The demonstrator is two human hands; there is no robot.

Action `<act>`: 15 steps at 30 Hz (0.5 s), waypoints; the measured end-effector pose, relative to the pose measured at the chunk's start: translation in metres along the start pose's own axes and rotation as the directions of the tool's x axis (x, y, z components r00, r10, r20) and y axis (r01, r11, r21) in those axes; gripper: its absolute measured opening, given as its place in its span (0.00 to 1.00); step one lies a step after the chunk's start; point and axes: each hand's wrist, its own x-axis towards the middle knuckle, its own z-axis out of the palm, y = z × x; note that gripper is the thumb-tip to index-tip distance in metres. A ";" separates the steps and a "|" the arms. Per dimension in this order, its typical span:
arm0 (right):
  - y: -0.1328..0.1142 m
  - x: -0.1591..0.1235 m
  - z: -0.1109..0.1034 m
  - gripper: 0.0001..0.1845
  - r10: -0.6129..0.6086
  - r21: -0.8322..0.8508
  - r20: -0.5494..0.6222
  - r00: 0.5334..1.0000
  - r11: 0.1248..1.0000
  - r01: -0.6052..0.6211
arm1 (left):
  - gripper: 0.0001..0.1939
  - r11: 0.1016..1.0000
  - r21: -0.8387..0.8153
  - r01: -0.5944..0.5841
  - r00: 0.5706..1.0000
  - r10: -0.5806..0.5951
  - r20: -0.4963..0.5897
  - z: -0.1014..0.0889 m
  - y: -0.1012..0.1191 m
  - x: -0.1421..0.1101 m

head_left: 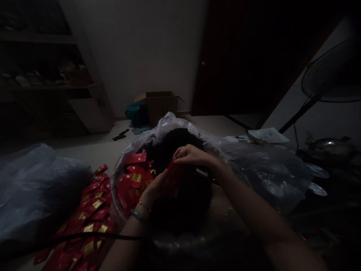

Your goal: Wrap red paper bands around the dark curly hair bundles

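A red packet (172, 180) is held upright between my two hands, over a dark heap (180, 141) of loose black material in a clear plastic lining (172, 119). My left hand (156, 186), with bracelets on its wrist, is wrapped round the packet's left side. At the packet's top edge, my right hand (187, 154) is closed, knuckles up; whether loose material is in its fingers I cannot make out. Beside my left hand, several red packets with gold labels (137, 178) lie inside the lining. A small device with a pale strip (201, 172) shows below my right wrist.
Many red and gold packets (93, 214) are piled on the left, next to a large plastic bag (39, 188). A cardboard box (162, 105) and teal bag (137, 114) stand by the wall. Clear plastic (262, 177), papers (269, 134) and a standing fan (329, 75) are right.
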 end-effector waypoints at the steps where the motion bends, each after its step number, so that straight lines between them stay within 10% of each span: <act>1: 0.001 0.000 -0.001 0.12 0.004 0.042 -0.050 0.999 0.999 -0.002 | 0.23 0.999 -0.018 0.031 0.999 -0.030 0.024 0.000 0.001 0.000; 9: 0.015 0.001 -0.007 0.14 0.198 0.069 -0.373 0.907 0.980 -0.185 | 0.28 0.967 -0.197 0.163 0.982 -0.139 0.130 -0.004 0.004 0.005; 15: 0.019 -0.010 -0.002 0.13 0.056 -0.159 -0.429 0.902 0.978 -0.137 | 0.30 0.956 -0.250 0.152 0.986 -0.128 0.110 -0.002 0.006 0.007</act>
